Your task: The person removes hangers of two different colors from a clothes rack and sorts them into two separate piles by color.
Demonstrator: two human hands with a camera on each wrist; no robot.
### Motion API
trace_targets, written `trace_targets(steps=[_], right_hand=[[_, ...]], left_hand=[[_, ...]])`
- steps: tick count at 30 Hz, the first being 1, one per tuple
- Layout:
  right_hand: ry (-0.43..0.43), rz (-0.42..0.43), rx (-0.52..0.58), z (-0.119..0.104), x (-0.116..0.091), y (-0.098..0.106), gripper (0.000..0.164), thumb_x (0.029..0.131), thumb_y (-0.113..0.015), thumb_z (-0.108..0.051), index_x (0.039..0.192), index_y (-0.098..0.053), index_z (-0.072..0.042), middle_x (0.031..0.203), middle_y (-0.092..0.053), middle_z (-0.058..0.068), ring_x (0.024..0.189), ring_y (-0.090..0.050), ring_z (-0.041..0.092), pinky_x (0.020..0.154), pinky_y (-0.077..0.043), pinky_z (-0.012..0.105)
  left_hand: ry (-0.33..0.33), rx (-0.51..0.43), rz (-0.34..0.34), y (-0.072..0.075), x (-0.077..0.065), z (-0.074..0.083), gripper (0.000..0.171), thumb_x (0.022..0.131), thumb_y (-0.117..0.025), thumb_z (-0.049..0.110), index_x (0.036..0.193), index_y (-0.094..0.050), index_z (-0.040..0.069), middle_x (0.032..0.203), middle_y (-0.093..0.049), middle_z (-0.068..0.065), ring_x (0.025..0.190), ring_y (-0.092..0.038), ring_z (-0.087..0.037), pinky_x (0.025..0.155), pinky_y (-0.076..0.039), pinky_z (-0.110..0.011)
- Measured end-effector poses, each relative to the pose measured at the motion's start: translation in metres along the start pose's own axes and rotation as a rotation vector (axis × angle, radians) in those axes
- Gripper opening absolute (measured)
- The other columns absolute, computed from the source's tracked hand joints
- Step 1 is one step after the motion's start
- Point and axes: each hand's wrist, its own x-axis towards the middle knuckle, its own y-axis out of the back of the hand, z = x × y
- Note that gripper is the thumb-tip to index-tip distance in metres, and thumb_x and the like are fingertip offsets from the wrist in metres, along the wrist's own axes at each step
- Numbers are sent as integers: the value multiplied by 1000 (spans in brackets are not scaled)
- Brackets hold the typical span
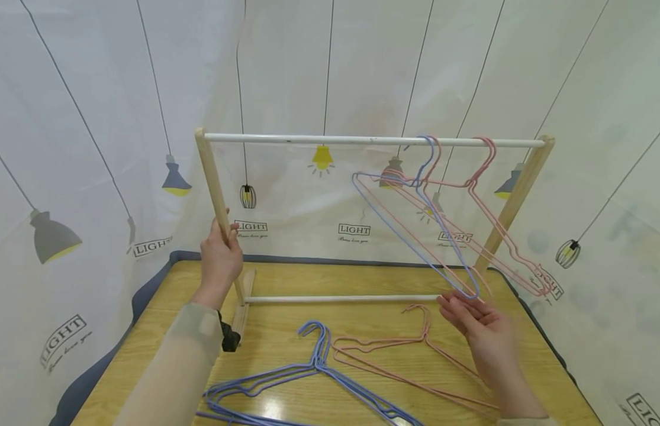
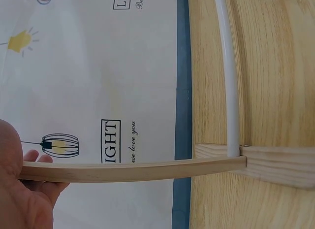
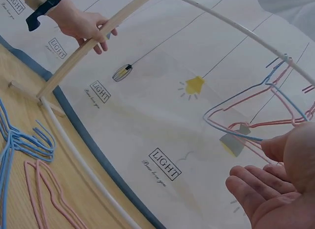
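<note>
My left hand [image 1: 221, 251] grips the left wooden post [image 1: 215, 183] of a small clothes rack; the left wrist view shows this post [image 2: 133, 172] running past the fingers. A blue hanger [image 1: 399, 232] and pink hangers [image 1: 508, 239] hang from the rack's white top rod [image 1: 319, 140], right of its middle. At the blue hanger's lower corner is my right hand [image 1: 481, 325], its fingers loosely bent. In the right wrist view the thumb [image 3: 275, 146] overlaps the hung hangers, with a gap to the other fingertips. Whether it touches them is hard to tell.
Several blue hangers [image 1: 321, 370] lie on the wooden table [image 1: 164, 355] before the rack, beside pink hangers [image 1: 383, 341]. A white lower rod [image 1: 340, 299] joins the rack's feet. Behind stands a pale sheet [image 1: 287, 71] printed with lamps.
</note>
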Motion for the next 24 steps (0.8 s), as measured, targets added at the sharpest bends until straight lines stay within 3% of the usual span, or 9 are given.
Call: trace_targets(steps=[5,15,18,21,24], right_hand=[[-3,-20,28,7,1,-6,28,104,-65,-2,129,-67,11,118,-77,14,113,-73,27,96,-54,40],[94,-47,230,7,-6,-21,32,110,-54,-7,134,-63,14,125,-72,24,116,-71,35,99,-52,44],[150,-31,182,7,-9,-29,35,110,-54,-3,132,-58,22,126,-71,26,115,-72,35,99,-52,45],[177,13,35,2,-11,-40,39,110,-55,-5,133,-53,26,127,-71,24,116,-71,33,99,-52,42],[185,16,-20,-4,-12,-48,44,112,-53,-13,139,-51,22,130,-70,22,120,-70,33,100,-52,41]], left_hand=[[6,4,-2,0,-1,0,53,112,-50,10,163,-39,18,136,-69,-15,115,-69,-42,88,-57,-57],[2,5,0,-1,1,1,53,112,-51,9,162,-41,19,135,-70,-15,115,-70,-41,89,-57,-56],[9,4,-6,-1,2,1,53,112,-50,9,163,-40,19,136,-69,-15,115,-70,-41,88,-58,-56],[22,7,-10,0,1,1,53,112,-50,10,163,-39,20,137,-69,-15,115,-70,-41,87,-58,-56],[25,6,-10,0,0,2,53,112,-50,10,163,-39,20,137,-69,-15,115,-69,-42,87,-58,-57]])
